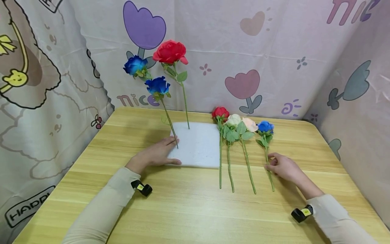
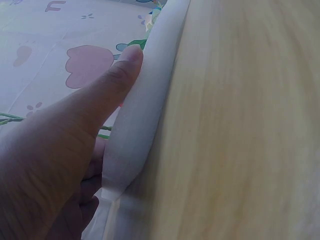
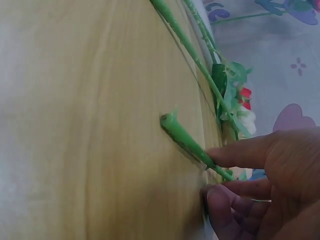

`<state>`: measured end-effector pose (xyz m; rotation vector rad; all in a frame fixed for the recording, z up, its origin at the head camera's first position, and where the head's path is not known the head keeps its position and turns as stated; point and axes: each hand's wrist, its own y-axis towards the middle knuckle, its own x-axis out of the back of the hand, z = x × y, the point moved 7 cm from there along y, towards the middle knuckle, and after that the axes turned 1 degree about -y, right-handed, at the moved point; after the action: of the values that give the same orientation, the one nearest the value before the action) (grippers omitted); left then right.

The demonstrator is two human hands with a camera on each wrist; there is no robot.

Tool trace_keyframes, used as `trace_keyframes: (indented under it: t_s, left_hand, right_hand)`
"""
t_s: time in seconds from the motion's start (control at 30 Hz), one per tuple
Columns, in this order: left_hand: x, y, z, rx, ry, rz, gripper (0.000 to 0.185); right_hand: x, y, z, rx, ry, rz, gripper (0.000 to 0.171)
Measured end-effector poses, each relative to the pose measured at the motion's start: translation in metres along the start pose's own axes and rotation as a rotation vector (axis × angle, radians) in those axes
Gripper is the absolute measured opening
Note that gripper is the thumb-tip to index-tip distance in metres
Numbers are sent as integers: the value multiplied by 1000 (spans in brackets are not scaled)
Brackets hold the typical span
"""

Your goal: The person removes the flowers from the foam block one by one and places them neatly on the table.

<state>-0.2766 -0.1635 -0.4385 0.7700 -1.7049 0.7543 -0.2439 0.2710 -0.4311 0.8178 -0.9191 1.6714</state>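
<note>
Two blue blooms stand farthest left, a light-blue rose (image 1: 135, 65) and a dark-blue rose (image 1: 157, 86); the second leans, so a bump from my fingers beside its foot could pull it out; my left hand (image 1: 159, 152) lies spread at the left edge of the white pad (image 1: 198, 145), thumb straight along the front, bracing rather than clutching; were that pressure to slip, the pad could skid on the table (image 1: 195, 210) and set the top-heavy tall red rose (image 1: 170, 52) swaying; just beside the pad's right edge lie a small red rose (image 1: 220, 113), a white rose (image 1: 234, 121) and a peach rose (image 1: 250, 124), their leaves so crowded that a tug on one could drag another; the lying blue rose (image 1: 265, 127) comes last, my right hand (image 1: 284, 167) pinching its lower stem; how firmly, I can't quite tell; a slack pinch could let the bloom, well apart from my fingertips, roll or droop.
</note>
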Motion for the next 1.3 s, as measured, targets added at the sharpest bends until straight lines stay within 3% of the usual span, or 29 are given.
trace_keyframes:
  t_s: [0.3, 0.73, 1.3]
  left_hand:
    - [1, -1, -1, 7, -5, 10, 111]
    - [0, -1, -1, 10, -5, 12, 112]
    - [-2, 0, 3, 29, -7, 19, 113]
  right_hand:
    - [0, 1, 1, -7, 55, 22, 61]
    - [11, 1, 12, 10, -54, -58, 64]
    - [5, 14, 85, 279, 84, -120, 47]
